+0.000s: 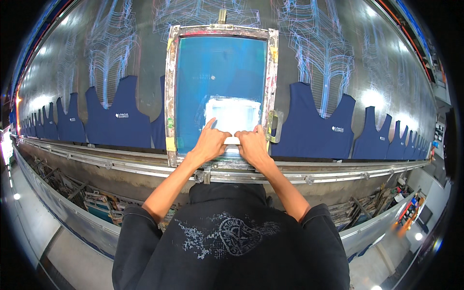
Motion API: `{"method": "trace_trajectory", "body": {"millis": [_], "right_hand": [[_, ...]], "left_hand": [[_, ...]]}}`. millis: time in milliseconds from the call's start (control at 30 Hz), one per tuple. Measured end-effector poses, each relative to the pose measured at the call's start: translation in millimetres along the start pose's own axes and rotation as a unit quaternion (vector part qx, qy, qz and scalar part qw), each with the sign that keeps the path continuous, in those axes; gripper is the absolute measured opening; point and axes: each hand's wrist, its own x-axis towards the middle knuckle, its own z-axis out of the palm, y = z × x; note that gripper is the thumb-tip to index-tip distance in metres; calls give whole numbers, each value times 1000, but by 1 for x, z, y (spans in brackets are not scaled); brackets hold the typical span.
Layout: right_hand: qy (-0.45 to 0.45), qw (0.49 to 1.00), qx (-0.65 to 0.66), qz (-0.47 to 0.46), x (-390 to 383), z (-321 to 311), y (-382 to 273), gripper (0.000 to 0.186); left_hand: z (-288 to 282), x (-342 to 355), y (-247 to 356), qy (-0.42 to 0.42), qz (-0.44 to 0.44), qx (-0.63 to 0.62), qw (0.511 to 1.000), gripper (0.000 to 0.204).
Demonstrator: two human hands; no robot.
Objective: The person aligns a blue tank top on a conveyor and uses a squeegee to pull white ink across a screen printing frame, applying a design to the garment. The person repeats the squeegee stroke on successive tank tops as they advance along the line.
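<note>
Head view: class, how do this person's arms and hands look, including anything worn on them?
The left hand and right hand are ungloved, with no watch visible. Loose black sleeves end near the elbows; the black top has a pale grey speckled print.

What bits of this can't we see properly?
All in the head view:
Squeegee: its ends are covered by the left hand and right hand.
Dark blue garment panel: its right part is hidden beneath the printing screen.
Farthest left panels: too small to make out any prints.
</note>
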Motion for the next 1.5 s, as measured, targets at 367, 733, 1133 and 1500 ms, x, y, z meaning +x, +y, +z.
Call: {"method": "trace_trajectory", "body": {"millis": [367,733,1133,1500], "right_hand": [[70,997,-39,2,36,-7,20,19],[72,997,-30,-21,69,-35,29,16],[298,917,183,191,-27,-38,23,64],[345,722,501,330,-1,-37,55,32]], "left_hand": [[-15,31,-17,10,34,63,997,35],[-52,71,-24,-14,9,59,998,31],[-24,22,-14,14,-33,96,995,36],[19,-72,22,200,36,1,979,58]]}}
